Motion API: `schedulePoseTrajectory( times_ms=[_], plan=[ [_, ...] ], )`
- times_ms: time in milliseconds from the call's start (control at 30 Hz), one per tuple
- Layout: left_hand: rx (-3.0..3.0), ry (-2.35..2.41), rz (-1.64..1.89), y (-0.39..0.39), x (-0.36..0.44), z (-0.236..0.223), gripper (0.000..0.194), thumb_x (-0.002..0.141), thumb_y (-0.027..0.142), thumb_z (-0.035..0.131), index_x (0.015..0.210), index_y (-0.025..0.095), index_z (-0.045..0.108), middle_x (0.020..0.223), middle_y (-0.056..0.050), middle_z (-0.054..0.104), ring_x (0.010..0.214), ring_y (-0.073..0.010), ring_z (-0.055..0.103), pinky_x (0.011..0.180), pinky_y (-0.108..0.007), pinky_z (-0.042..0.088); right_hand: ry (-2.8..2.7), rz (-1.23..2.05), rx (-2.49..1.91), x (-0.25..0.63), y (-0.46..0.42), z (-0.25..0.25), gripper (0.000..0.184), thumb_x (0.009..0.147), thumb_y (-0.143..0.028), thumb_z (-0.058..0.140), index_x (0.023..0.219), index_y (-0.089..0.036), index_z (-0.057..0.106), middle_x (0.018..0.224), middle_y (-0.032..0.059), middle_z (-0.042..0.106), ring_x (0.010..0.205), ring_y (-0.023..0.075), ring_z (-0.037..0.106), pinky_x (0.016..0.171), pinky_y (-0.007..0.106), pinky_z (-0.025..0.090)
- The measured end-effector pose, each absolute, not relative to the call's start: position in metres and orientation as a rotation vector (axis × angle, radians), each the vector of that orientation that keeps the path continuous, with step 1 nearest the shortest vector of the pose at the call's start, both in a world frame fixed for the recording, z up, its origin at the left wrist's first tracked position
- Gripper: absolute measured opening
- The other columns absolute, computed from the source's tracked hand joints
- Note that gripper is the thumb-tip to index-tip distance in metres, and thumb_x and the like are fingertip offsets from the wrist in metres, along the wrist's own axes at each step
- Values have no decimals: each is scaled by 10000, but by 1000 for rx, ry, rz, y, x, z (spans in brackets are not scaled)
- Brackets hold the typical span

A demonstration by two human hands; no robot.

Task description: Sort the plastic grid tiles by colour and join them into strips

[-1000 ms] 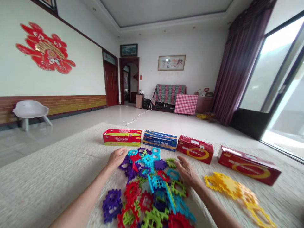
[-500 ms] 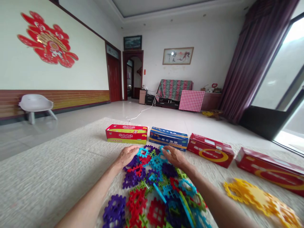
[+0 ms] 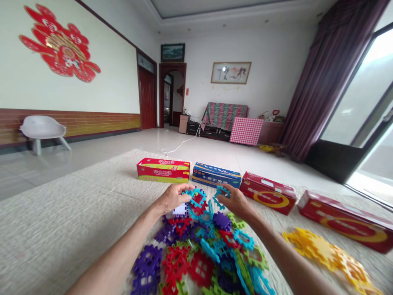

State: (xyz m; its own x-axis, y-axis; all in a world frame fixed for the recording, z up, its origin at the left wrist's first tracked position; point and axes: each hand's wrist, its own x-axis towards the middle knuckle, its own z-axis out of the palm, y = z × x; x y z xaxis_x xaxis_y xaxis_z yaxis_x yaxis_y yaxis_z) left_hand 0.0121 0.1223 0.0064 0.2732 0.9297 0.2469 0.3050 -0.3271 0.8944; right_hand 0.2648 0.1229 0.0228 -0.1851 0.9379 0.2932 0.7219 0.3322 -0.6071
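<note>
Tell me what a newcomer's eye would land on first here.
Probably the heap of bright plastic pieces on the pale rug, low in the middle, where the left hand and the right hand each hold a light blue piece at the far end. Next might come the four boxes lined up beyond it, then the big red decoration high on the left wall.

A bright window [image 3: 353, 112] adjoins a purple curtain [image 3: 331, 82]; a white chair [image 3: 43, 128] (low and round-backed) stands on the glossy tiled floor [image 3: 101, 148], and a framed picture [image 3: 231, 73] hangs on the far wall [image 3: 270, 65].
</note>
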Motion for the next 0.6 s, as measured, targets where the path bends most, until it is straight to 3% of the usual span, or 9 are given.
schedulePoseTrajectory(
  times_ms=[100, 233, 367, 467, 600],
  plan=[
    [1823, 1042, 914, 112, 17, 17, 429, 690, 268, 631, 1105, 174, 684, 1075, -48, 721, 956, -200, 650, 843, -292, 497, -2045, 632, -1395, 274, 113, 40, 333, 730, -307, 621, 1033, -178, 665, 824, 44, 717, 712, 195, 657, 601, 275, 507],
    [1959, 1094, 852, 112, 12, 21, 309, 755, 325, 570, 965, 172, 736, 913, -31, 745, 836, -189, 656, 738, -257, 489, -2085, 965, -1302, 277, 116, 49, 461, 699, -382, 702, 1122, -207, 652, 1049, 83, 713, 917, 238, 681, 704, 306, 561],
    [2103, 1427, 991, 128, -8, 9, 289, 758, 267, 509, 879, 178, 756, 889, -44, 751, 846, -214, 658, 758, -273, 475, -2140, 702, -1386, 249, 133, 42, 415, 775, -319, 615, 1168, -187, 635, 1145, 94, 683, 1019, 234, 658, 791, 313, 557],
    [2153, 1560, 827, 136, -27, -5, 346, 668, 194, 554, 951, 201, 753, 963, -51, 751, 899, -242, 664, 785, -291, 479, -2219, 546, -1460, 218, 149, 31, 502, 683, -271, 704, 1179, -224, 640, 1168, 89, 674, 1066, 281, 629, 873, 373, 527],
    [2112, 1464, 668, 135, -40, -14, 466, 579, 241, 664, 1040, 231, 730, 1021, -49, 738, 925, -255, 662, 758, -280, 498, -2254, 497, -1556, 188, 170, 15, 682, 591, -376, 791, 1223, -198, 608, 1181, 136, 654, 1073, 330, 615, 898, 417, 504]
  ],
)
